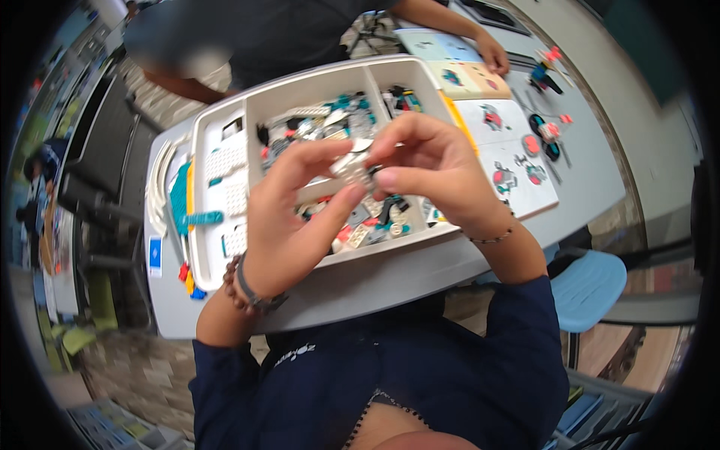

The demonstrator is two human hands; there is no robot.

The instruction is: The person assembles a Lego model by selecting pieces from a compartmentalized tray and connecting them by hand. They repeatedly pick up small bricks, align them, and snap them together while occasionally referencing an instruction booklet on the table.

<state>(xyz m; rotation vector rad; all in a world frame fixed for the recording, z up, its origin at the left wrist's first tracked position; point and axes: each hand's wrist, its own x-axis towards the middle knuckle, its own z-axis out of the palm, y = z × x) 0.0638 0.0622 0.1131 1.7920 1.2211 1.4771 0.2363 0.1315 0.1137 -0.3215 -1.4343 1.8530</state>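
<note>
Over a white sorting tray (304,96) full of building bricks, my two hands are close together. My left hand (296,214) has its thumb and fingers curled around a small white brick assembly (349,168). From the other side, my right hand (431,169) pinches at the same assembly between thumb and fingers. A small dark piece (373,172) shows by the right thumb tip; whether it is joined to the white bricks I cannot tell. Below and behind the hands, the compartments hold loose white, teal, grey, black and coral pieces.
An open picture booklet (480,142) lies right of the tray, beside a small built model (550,133) and a brick figure (541,76). White plates (225,161) fill the tray's left side. Across the table stands another person (281,34), one hand (491,56) on the booklet. A blue chair (590,289) stands at right.
</note>
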